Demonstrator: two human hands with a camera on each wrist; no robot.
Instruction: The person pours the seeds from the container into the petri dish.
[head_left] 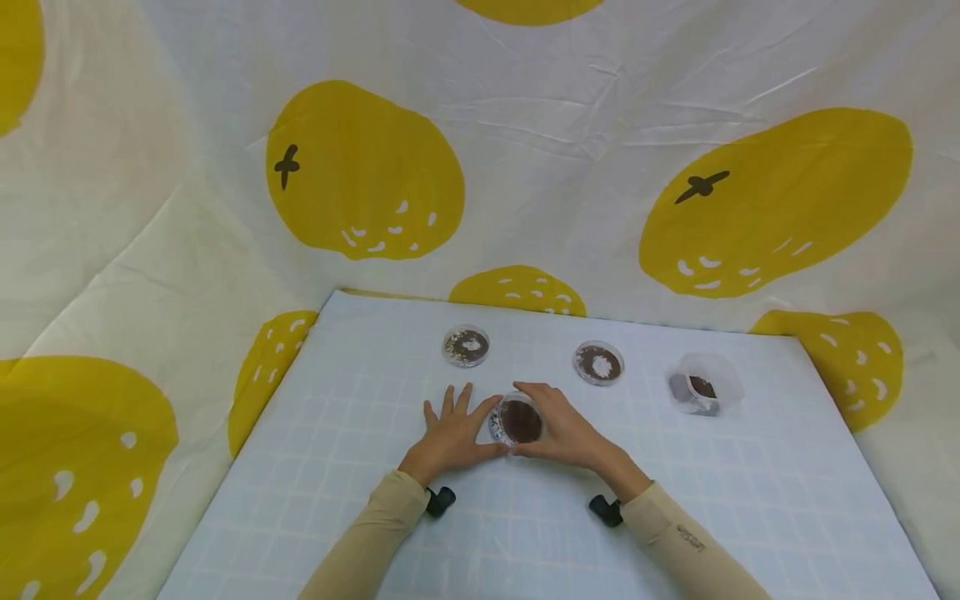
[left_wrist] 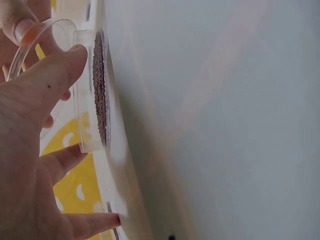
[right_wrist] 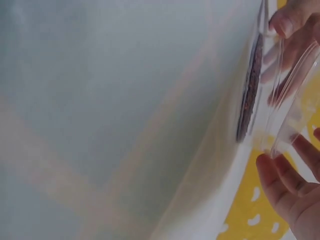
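Observation:
Near the middle of the table, a clear petri dish with a layer of dark brown grains sits between both hands. My left hand pinches the dish's side between thumb and forefinger, its other fingers spread. Just over the dish is a clear round lid, tilted in the wrist views. My right hand holds that lid by its edge, thumb on the near side and fingers on the far side. The lid overlaps the dish in the head view.
Behind the hands stand two more petri dishes, one at left and another at right, both with dark grains and white bits. A clear plastic container farther right holds an opened pouch of dark grains. A patterned cloth hangs behind the table.

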